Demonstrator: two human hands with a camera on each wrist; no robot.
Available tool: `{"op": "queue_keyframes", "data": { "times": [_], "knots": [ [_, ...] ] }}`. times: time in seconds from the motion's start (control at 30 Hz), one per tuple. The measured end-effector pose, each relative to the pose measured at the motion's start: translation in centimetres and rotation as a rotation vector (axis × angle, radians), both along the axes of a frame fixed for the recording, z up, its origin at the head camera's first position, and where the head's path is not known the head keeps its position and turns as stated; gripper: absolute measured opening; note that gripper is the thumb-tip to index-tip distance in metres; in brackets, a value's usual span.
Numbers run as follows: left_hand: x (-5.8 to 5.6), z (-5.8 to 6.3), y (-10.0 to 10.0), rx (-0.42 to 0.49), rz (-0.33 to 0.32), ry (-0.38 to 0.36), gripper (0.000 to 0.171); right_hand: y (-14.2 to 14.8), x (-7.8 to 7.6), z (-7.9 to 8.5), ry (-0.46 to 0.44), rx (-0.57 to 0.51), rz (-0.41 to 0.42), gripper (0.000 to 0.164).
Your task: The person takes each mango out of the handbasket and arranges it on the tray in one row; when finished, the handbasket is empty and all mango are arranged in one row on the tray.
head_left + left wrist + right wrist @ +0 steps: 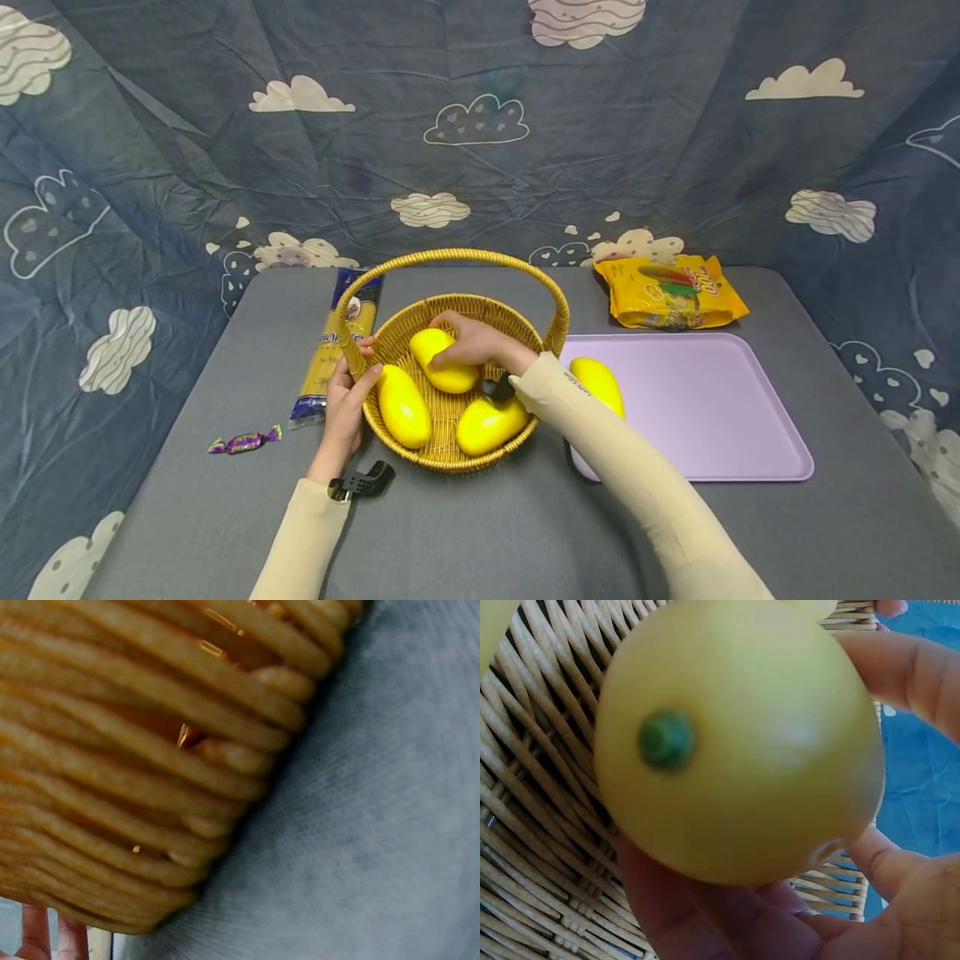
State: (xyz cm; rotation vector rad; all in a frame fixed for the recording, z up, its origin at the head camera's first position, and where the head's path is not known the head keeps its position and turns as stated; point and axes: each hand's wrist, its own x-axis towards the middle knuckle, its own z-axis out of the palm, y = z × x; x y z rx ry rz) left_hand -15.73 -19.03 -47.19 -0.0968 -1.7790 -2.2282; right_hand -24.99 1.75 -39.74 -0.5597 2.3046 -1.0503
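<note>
A wicker basket [444, 421] with a tall arched handle stands at the middle of the table. My left hand [345, 412] grips its left rim by the foot of the handle, thumb on the inner side. Inside the basket, my right hand [480, 342] holds a yellow mango [450, 377], its fingers and thumb round the sides. The right wrist view shows the green stem end of this mango [757, 750]. Two more mangoes lie in the basket, a left mango [405, 408] and a right mango [491, 427]. Woven basket wall [127, 750] fills much of the left wrist view.
At the right lies a lilac tray [697, 408], with another mango [600, 383] on its left side, partly behind my right sleeve. A yellow snack bag [671, 292] sits behind the tray. Left of the basket are a spaghetti pack [318, 375] and a purple wrapped candy [245, 442].
</note>
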Motion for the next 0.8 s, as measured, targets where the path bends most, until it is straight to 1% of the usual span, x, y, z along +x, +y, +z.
{"op": "queue_keyframes", "data": {
  "times": [0.13,0.3,0.47,0.8],
  "knots": [
    [0.0,0.0,0.0,-0.003,0.002,-0.004,0.031,0.1,0.0,0.1,0.027,0.001,-0.011,0.063],
    [0.0,-0.1,0.0,-0.002,0.000,-0.003,0.031,0.2,0.2,0.3,0.069,-0.037,-0.031,0.063],
    [0.0,-0.1,-0.1,-0.006,-0.003,-0.006,0.031,0.5,0.6,0.8,0.073,-0.099,-0.062,0.064],
    [0.0,-0.1,0.0,0.004,-0.004,-0.004,0.031,1.1,1.5,1.9,0.091,-0.195,-0.077,0.069]
  ]
}}
